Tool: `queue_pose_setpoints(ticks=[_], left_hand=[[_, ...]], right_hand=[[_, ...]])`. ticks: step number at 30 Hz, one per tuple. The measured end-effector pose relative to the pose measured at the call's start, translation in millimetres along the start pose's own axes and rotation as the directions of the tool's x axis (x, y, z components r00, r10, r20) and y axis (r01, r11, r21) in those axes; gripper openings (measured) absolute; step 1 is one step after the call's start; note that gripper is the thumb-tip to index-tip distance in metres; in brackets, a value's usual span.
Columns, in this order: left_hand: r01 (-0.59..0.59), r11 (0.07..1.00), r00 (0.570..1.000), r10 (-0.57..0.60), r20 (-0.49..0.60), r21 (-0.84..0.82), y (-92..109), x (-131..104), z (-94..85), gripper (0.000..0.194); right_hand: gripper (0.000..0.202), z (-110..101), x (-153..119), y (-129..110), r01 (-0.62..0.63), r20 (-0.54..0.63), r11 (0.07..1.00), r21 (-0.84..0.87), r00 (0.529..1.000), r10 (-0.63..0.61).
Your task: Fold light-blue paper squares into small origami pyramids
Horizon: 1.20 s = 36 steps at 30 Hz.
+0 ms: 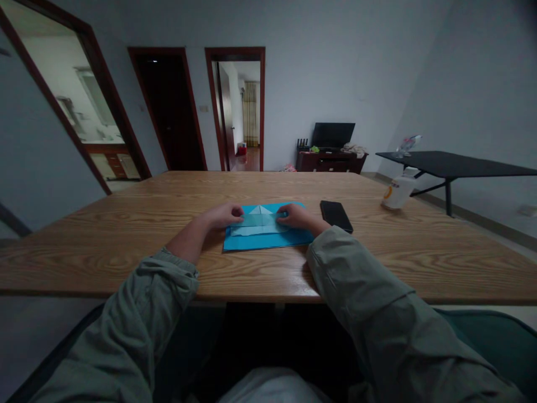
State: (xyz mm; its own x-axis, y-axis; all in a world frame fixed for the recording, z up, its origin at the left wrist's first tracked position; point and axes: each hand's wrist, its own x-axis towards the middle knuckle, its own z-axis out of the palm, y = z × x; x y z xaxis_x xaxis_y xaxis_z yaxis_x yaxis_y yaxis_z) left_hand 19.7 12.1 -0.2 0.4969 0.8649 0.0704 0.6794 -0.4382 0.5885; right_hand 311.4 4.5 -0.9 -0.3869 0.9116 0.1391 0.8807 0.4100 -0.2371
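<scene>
A folded light-blue sheet of paper [260, 222] lies on top of a brighter blue sheet [268, 241] on the wooden table. Its far edge comes to a low triangular peak, and a horizontal flap runs along its near side. My left hand [224, 216] pinches the folded paper at its left end, thumb and fingers together. At the right end, my right hand [297, 217] grips the same paper between curled fingers and thumb. Both wrists rest low over the tabletop, with the folded paper stretched between them.
Just right of my right hand lies a black phone [336, 216]. A whitish plastic jug [397, 191] stands farther right on the wooden table [168, 196]. Beyond are a black table [453, 164] and a TV on a dark cabinet [331, 162].
</scene>
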Motion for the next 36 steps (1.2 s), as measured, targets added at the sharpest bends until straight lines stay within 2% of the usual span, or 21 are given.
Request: queue_pose_setpoints(ticks=[4,8,13,18,20,29,36], left_hand=[[0.024,1.0,1.0,-0.024,-0.021,-0.001,0,-1,0.9,0.034],[0.028,1.0,1.0,-0.028,0.009,-0.004,3,-3,0.7,0.03],[0.034,0.999,0.998,-0.034,0.056,0.0,2,-3,0.9,0.033],[0.073,0.997,0.993,-0.075,0.095,0.029,6,-4,-0.2,0.042],[0.073,0.996,0.992,-0.078,0.102,0.053,7,-5,-0.8,0.044],[0.076,0.992,0.992,-0.085,0.091,0.101,6,-4,-1.1,0.044],[0.073,0.995,0.994,-0.078,0.071,0.069,6,-6,-0.9,0.041]], right_hand=[[0.037,-1,-1,3,-0.004,0.0,0.998,0.061,1.0,0.004],[0.037,-3,-2,5,-0.004,-0.002,0.993,0.119,1.0,0.004],[0.039,-7,-3,5,0.009,-0.07,0.98,0.2,0.998,0.005],[0.04,-12,-5,4,0.024,-0.225,0.989,0.147,0.974,0.01],[0.035,-14,-6,3,0.027,-0.252,0.989,0.144,0.968,0.01],[0.011,-12,-5,-1,0.058,-0.171,0.98,0.189,0.985,-0.025],[0.013,-14,-8,-5,0.042,-0.118,0.979,0.198,0.993,-0.019]])
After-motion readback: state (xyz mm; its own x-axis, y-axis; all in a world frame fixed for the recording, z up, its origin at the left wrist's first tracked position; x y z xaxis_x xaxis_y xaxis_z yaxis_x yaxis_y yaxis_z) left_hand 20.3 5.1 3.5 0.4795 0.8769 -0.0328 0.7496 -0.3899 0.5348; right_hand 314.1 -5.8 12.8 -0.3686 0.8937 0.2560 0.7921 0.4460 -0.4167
